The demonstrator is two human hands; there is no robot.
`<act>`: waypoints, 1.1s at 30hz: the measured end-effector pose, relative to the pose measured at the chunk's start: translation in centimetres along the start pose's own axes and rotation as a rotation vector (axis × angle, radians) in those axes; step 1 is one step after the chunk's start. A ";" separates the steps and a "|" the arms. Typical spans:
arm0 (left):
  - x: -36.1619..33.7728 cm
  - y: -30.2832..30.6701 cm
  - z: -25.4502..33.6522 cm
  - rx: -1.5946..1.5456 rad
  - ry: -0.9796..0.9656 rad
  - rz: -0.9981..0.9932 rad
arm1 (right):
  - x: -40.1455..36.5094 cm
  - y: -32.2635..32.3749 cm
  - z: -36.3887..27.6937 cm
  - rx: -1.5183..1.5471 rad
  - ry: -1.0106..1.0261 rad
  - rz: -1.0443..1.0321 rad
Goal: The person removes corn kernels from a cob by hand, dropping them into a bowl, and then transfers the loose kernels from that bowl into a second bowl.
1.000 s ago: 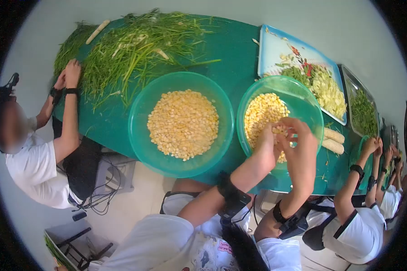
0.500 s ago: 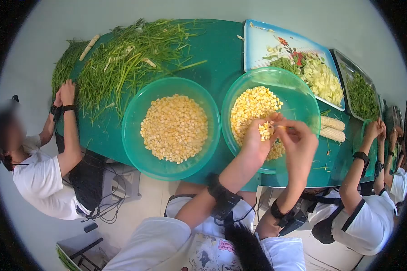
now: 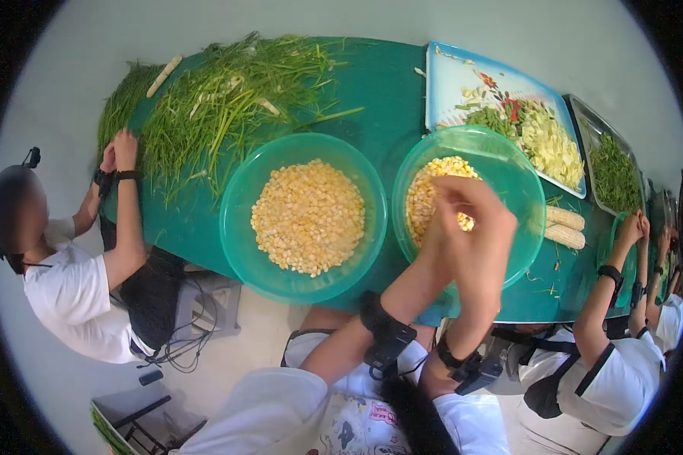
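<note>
My left hand (image 3: 435,246) is cupped over the right green plastic bowl (image 3: 537,205), with several corn kernels (image 3: 465,221) showing at its palm. Much of its fingers is behind my right hand (image 3: 482,227), which is raised in front of it with fingertips bent together. Whatever those fingertips hold, if anything, is hidden. More yellow kernels (image 3: 425,189) lie in the left part of that bowl. A second green bowl (image 3: 231,227) stands to the left, with a wide heap of loose corn kernels (image 3: 307,216) in it.
Long green herbs (image 3: 220,114) spread over the table's (image 3: 387,83) far left, where another person's hands (image 3: 119,152) work. A patterned tray (image 3: 451,83) holds chopped vegetables. Stripped corn cobs (image 3: 565,227) lie right of my bowl. A metal tray (image 3: 615,171) and other workers are farther right.
My right hand has risen and moved left, now covering most of my left hand. The whole view has shifted, so the bowls and table appear slightly farther right.
</note>
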State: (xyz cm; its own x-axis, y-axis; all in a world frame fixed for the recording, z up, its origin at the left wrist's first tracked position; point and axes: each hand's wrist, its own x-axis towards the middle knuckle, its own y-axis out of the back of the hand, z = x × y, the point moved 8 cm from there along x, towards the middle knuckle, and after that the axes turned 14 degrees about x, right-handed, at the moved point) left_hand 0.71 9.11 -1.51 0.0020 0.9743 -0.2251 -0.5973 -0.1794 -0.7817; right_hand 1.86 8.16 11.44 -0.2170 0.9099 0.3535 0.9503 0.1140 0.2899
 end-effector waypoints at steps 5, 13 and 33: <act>0.2 1.0 -1.9 -0.177 0.249 0.011 | -1.5 2.8 2.6 -0.208 -0.160 -0.010; 0.4 1.5 -1.4 -0.149 0.199 0.059 | -1.8 2.3 5.6 -0.130 -0.168 -0.050; 0.9 1.9 -2.5 -0.301 0.186 0.104 | -3.5 8.0 -0.6 0.157 0.177 0.793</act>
State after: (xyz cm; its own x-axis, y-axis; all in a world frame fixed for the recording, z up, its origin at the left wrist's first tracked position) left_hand 1.62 9.33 -4.65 0.1162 0.9124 -0.3926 -0.3392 -0.3350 -0.8790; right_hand 10.13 5.64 13.05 0.5114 0.6689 0.5395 0.8534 -0.4689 -0.2276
